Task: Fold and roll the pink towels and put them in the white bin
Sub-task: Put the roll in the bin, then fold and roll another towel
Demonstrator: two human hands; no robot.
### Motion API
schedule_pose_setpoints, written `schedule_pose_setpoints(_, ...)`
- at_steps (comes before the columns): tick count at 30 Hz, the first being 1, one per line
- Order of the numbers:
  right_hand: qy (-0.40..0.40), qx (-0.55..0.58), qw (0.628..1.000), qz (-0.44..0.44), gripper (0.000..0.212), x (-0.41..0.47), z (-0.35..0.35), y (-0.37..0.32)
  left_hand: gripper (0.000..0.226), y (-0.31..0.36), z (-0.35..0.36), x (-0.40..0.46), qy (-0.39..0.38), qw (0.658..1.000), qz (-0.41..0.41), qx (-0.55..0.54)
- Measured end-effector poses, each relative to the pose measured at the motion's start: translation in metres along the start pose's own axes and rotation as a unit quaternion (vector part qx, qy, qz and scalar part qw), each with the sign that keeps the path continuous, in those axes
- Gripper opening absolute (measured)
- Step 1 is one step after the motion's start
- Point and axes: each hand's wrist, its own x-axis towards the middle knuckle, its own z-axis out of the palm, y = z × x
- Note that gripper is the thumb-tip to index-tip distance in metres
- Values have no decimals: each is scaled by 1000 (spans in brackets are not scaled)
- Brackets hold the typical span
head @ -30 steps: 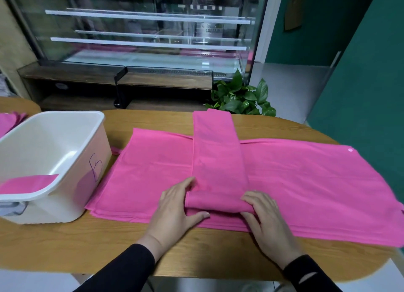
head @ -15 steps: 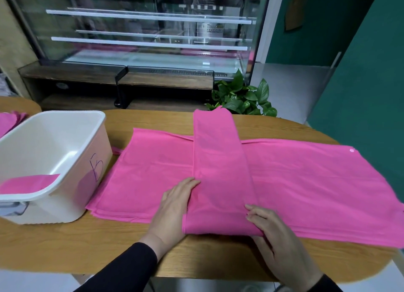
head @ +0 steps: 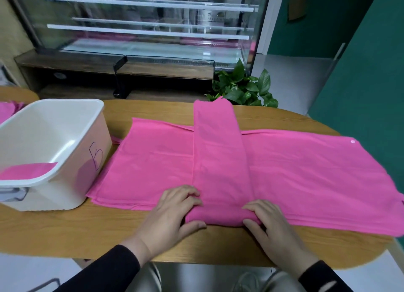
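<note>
With near end turned over again, both hands, left (head: 172, 210) and right (head: 271, 224), pinching folded towel (head: 220, 171) at 6 o'clock; rolling restarted.

Bin (head: 65, 138) sits left of stacked towels (head: 306, 178); folded strip (head: 218, 160) lies across them.

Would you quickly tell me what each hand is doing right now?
Left hand: grips the near rolled end of the folded pink towel.
Right hand: grips the same end, opposite side.
</note>
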Motion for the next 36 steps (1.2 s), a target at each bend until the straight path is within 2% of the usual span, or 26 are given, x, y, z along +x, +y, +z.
schedule_pose_setpoints(3, -10, 17, 1000, 15, 29, 5, 2, 2, 46, 3, -1, 3, -9, 1000, -25, 8)
schedule_pose_setpoints(6, 7, 24, 999, 31, 34, 7, 3, 1, 48, 6, 1, 5, -8, 998, -55, 1)
schedule_pose_setpoints(10, 40, 45, 995, 74, 35, 5, 4, -2, 51, 13, 5, 12, 30, 991, -121, -43)
schedule_pose_setpoints(15, 61, -10, 998, 31, 29, 2, 4, -7, 52, 14, 9, 15, 62, 970, -207, -111)
schedule_pose_setpoints(16, 53, -19, 998, 22, 30, 1, 4, -7, 50, 13, 10, 15, 65, 967, -217, -116)
schedule_pose_setpoints(19, 13, -48, 998, 27, 55, 0, 6, -5, 35, 13, 14, 18, 90, 960, -238, -119)
schedule_pose_setpoints(21, 14, -64, 997, 32, 60, 2, 7, -3, 30, 16, 13, 21, 105, 959, -235, -120)
schedule_pose_setpoints(23, 12, -57, 998, 33, 54, 4, 6, -1, 33, 16, 14, 21, 109, 968, -202, -105)
schedule_pose_setpoints(26, 14, -7, 999, 47, 51, 5, 4, 0, 48, 15, 12, 16, 88, 981, -147, -94)
schedule_pose_setpoints(29, 40, 10, 998, 47, 46, 6, 4, -2, 61, 16, 12, 16, 51, 987, -129, -78)
schedule_pose_setpoints(36, 97, 67, 991, 67, 31, 0, 2, -5, 44, 16, 12, 15, 54, 987, -129, -74)
